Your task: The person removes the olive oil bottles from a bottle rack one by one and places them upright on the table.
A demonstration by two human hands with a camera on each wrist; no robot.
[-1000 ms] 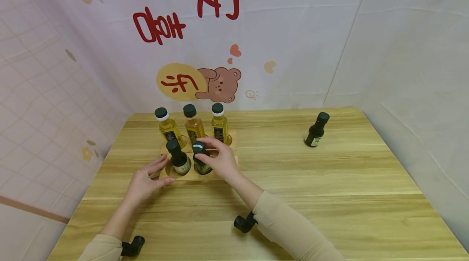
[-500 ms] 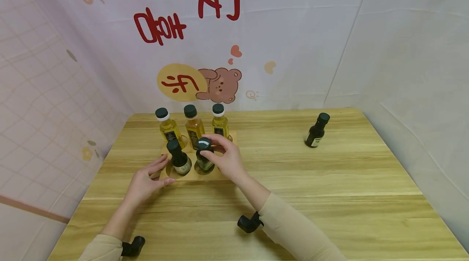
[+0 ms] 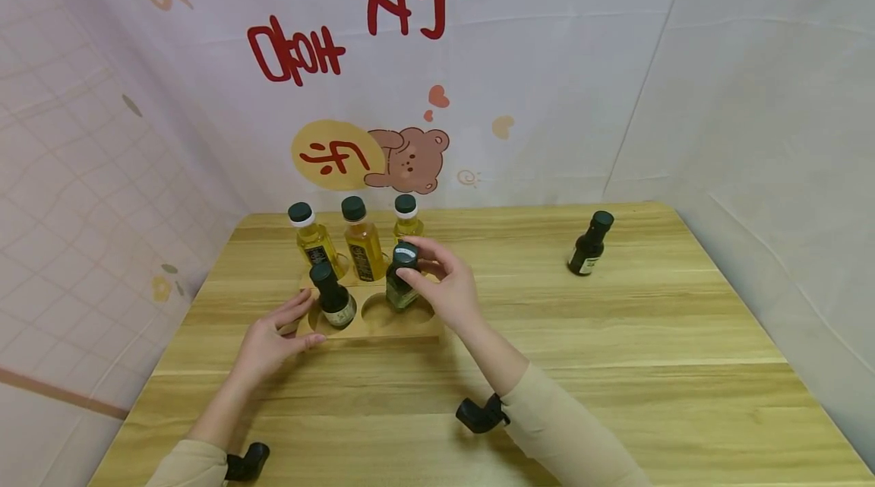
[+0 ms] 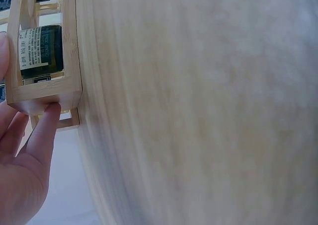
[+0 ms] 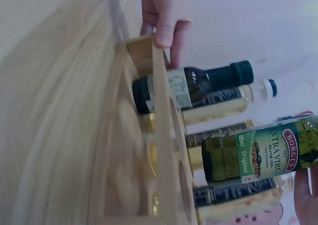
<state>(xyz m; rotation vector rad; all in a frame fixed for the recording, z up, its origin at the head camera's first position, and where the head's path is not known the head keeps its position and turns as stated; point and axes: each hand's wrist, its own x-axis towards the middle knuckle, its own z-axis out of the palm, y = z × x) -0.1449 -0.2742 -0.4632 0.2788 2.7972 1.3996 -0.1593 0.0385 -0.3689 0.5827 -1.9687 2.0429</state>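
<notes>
My right hand (image 3: pixel 447 286) pinches a small olive oil bottle (image 5: pixel 258 153) near its dark green cap. Its base is out of the rack, as the right wrist view shows, and the bottle hangs over the right side of the front row. My left hand (image 3: pixel 270 339) grips the left end of the wooden bottle rack (image 3: pixel 379 333), thumb at the front corner and fingers along the side. A dark bottle with a pale label (image 3: pixel 338 306) leans in the rack's front left hole. Behind it, three yellow oil bottles stand in the back row, the middle one (image 3: pixel 364 248) more amber.
Another dark bottle (image 3: pixel 588 245) stands on the wooden table (image 3: pixel 615 365), well to the right of the rack. A printed cloth backdrop (image 3: pixel 547 54) rises behind the table's far edge. Black wrist-camera mounts (image 3: pixel 481 415) stick out from both sleeves.
My right hand has lifted the olive oil bottle out of the front middle hole and carried it to the right. The left hand keeps its place on the rack.
</notes>
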